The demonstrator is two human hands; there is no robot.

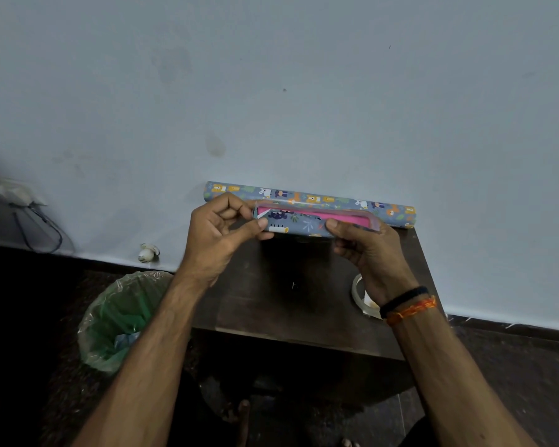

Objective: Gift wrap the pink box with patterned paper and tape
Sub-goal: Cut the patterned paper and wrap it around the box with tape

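Hands: left hand (218, 229) pinched the left end, right hand (365, 243) gripped the right end of the flat pink box (323, 217), half-covered in blue animal-patterned paper (299, 224), held above the dark wooden counter (291, 301), long axis left-right; clear tape roll (359, 293) nearer the right hand.

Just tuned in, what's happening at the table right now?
A person is wrapping the pink box in patterned paper, holding it up over the dark table. The left hand pinches the paper at the box's left end; the right hand grips the right end. A pink strip is not yet covered. The paper roll lies by the wall, the tape roll under the right wrist.
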